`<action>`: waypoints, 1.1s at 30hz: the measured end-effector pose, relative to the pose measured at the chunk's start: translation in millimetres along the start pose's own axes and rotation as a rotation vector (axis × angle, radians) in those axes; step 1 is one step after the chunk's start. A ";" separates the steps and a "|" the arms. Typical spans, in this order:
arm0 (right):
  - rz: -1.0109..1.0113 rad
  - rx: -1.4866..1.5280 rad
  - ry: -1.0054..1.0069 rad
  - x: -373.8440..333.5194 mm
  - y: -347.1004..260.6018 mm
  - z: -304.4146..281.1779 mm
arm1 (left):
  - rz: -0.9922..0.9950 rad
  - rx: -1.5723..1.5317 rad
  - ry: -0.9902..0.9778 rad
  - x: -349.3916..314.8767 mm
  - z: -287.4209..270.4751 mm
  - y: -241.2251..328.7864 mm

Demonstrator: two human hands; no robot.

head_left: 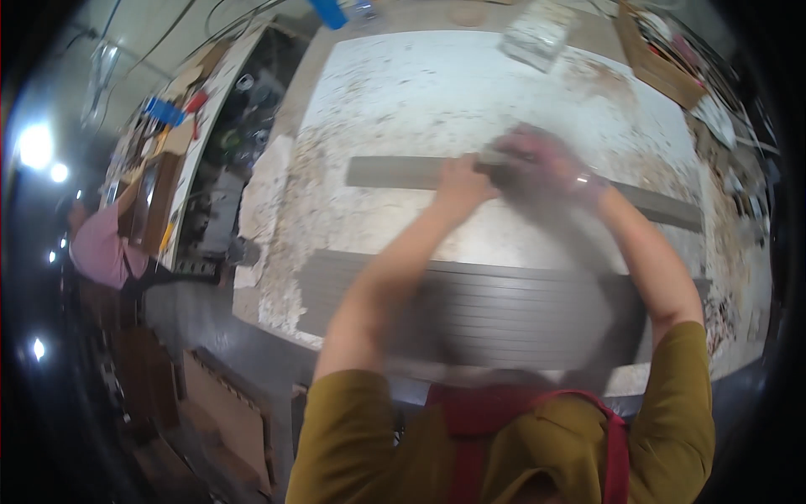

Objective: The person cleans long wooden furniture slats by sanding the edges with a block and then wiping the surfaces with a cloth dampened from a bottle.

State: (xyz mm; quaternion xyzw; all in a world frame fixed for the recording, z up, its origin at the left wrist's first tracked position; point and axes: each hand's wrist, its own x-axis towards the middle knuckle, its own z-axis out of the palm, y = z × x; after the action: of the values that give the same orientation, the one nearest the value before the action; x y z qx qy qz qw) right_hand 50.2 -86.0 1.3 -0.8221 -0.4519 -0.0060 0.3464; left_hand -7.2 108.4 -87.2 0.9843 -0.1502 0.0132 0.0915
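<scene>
Grey strip lies crosswise on the white sheet that covers much of the table, with both hands at its middle; its right stretch shows again past the right wrist, though I cannot tell whether it is one unbroken piece under the hands.

At the far left, another person in a pink top reaches toward a long bench crowded with small objects, among them a blue item and a red one. Below that bench, brown panels stand on the floor.

Nearer the wearer's body, several more grey strips lie side by side on the table, partly behind the forearms. The left hand rests on the upper strip, fingers bent over it; whether they grip it or only press on it I cannot tell.

Just beside it, the right hand is blurred and pinkish, at a dark grey lump; how far its fingers close is unclear. Something shiny sits at that wrist. Beyond, a pale block stands near the far edge, and farther right is a brown box of mixed things.
</scene>
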 end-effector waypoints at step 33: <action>-0.333 -0.269 -0.486 158.6 -147.4 207.5 | 0.186 -0.359 -0.121 -61.5 -33.9 26.0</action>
State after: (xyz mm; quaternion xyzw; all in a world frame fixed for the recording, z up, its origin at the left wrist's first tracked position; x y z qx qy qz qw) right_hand -29.0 202.3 -22.1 -0.7525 -0.6450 0.0740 0.1107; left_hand -73.6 108.3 -52.6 0.9331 -0.2455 -0.0646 0.2546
